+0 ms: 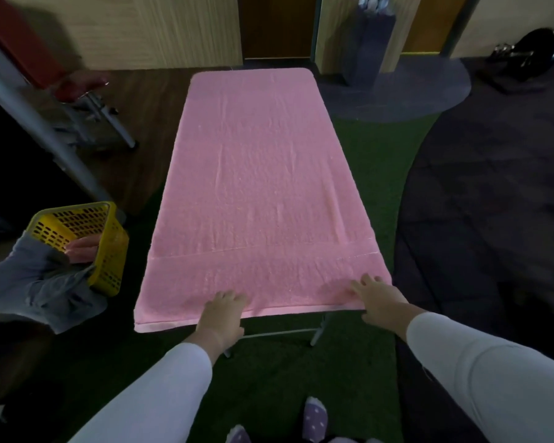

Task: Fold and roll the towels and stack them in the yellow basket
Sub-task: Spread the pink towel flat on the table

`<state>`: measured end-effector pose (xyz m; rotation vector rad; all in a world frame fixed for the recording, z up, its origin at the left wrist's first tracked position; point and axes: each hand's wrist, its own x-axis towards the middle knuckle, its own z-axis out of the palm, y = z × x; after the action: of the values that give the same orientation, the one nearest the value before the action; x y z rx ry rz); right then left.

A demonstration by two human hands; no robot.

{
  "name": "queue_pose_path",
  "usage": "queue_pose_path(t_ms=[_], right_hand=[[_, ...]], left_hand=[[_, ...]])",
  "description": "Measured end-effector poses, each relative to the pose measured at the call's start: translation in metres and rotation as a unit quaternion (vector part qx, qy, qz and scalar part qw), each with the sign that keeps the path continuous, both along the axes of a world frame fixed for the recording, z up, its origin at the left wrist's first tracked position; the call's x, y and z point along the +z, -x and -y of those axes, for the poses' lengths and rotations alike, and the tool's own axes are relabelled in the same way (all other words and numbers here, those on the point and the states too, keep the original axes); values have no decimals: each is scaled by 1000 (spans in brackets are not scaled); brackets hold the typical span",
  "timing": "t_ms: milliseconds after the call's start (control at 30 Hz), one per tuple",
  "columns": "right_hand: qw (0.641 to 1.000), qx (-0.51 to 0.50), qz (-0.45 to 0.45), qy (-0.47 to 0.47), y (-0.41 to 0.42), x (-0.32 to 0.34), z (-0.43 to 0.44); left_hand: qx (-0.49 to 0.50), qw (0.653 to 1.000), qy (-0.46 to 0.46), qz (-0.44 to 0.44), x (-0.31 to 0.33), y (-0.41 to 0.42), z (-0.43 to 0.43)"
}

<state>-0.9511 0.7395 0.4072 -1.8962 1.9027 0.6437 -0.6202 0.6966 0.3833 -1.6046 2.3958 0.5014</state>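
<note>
A pink towel (pixel 256 187) lies spread flat over a narrow table and covers its whole top. My left hand (pixel 221 314) rests on the towel's near edge, left of the middle, with the fingers laid on the cloth. My right hand (pixel 378 298) rests on the near right corner, fingers spread on the towel. A yellow basket (pixel 109 251) with perforated walls is held tilted at the left by another person's hand (pixel 82 247) in a grey sleeve. I see nothing inside the basket.
The table's metal legs (pixel 317 334) stand on green turf. A red bench with metal legs (pixel 87 100) is at the far left, a slanted white beam (pixel 45 132) beside it. Dark gear (pixel 525 55) lies at the far right. My slippered feet (pixel 314 420) are below.
</note>
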Motion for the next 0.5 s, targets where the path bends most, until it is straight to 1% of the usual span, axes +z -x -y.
queue_pose_path(t_ms=[133, 267, 400, 500], right_hand=[[995, 61, -61, 41, 0, -13, 0], [990, 92, -84, 70, 2, -20, 0], [987, 103, -96, 77, 15, -34, -5], [985, 120, -85, 90, 20, -36, -2]], left_hand=[[4, 998, 49, 46, -5, 10, -5], [-10, 993, 77, 84, -10, 14, -6], [3, 992, 91, 86, -17, 19, -6], [17, 992, 103, 72, -16, 22, -5]])
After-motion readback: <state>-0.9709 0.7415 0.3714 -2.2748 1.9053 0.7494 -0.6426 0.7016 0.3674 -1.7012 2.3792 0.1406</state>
